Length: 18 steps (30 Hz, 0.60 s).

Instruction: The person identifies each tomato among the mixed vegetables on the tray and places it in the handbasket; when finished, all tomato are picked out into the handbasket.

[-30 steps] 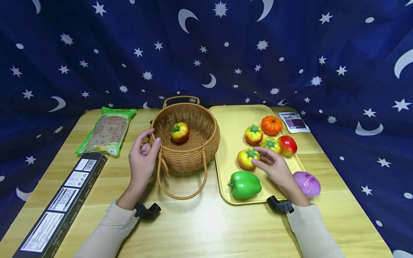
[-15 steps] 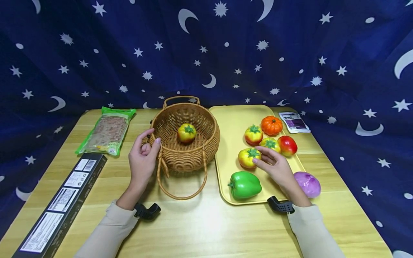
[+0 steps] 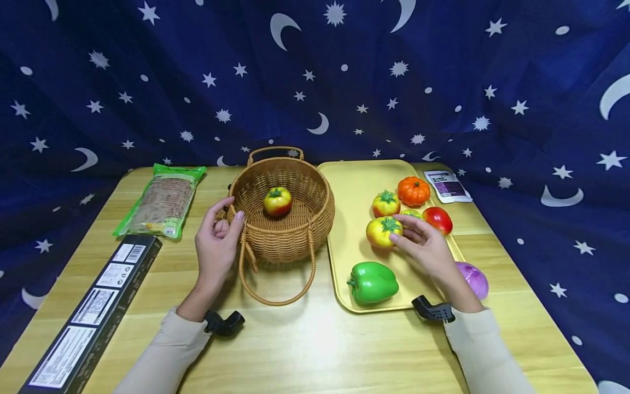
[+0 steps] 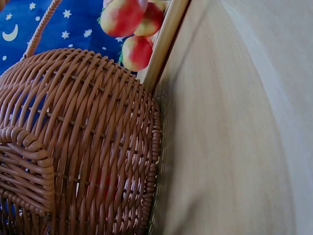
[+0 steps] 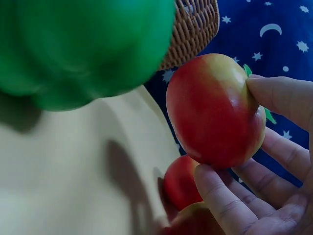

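A yellow and red tomato (image 3: 384, 232) with a green leafy top is pinched between the thumb and fingers of my right hand (image 3: 427, 246). In the right wrist view the tomato (image 5: 215, 110) hangs clear of the tray surface. My left hand (image 3: 216, 241) holds the left rim of a wicker basket (image 3: 283, 241) by thumb and forefinger. Inside the basket lies a similar tomato (image 3: 278, 202). Basket weave (image 4: 93, 142) fills much of the left wrist view.
A yellow tray (image 3: 344, 186) bears a green bell pepper (image 3: 373, 282), another tomato (image 3: 386, 204), an orange pumpkin (image 3: 413, 191) and a red fruit (image 3: 437, 220). A purple onion-like vegetable (image 3: 473, 280) sits at its right edge. Left lie a green-edged packet (image 3: 164, 202) and a long black box (image 3: 98, 306).
My right hand has raised the tomato off the tray and slightly to the right. The tomato in the basket has rolled right, then back left. My left hand stays put.
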Tool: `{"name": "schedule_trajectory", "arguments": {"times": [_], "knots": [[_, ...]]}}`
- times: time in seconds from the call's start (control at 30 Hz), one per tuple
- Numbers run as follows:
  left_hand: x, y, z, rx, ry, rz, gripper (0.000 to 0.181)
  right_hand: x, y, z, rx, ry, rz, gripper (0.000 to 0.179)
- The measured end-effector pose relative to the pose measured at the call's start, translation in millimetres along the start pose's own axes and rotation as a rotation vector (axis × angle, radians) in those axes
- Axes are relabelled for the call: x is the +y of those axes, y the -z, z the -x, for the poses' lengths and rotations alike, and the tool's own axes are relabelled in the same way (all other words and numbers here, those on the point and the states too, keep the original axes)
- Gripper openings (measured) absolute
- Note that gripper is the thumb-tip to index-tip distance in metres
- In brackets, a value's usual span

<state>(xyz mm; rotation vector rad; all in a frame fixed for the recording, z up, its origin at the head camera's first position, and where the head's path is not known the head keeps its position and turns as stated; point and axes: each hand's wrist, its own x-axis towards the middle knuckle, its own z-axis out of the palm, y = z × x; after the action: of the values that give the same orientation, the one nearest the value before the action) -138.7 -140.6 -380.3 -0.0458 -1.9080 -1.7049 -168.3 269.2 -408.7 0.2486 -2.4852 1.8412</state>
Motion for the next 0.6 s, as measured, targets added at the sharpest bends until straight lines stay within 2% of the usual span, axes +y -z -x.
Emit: {"name": "schedule_trajectory", "arguments": {"times": [0.27, 0.6], "knots": [[0.5, -0.2, 0.7, 0.003, 0.004, 0.002, 0.036, -22.4, 6.4, -9.2, -0.021, -0.015, 0.006, 0.05], [3.0, 0.0, 0.7, 0.003, -0.009, 0.009, 0.035, -52.9, 8.2, -29.2, -0.038, 0.066, 0.007, 0.047]]}}
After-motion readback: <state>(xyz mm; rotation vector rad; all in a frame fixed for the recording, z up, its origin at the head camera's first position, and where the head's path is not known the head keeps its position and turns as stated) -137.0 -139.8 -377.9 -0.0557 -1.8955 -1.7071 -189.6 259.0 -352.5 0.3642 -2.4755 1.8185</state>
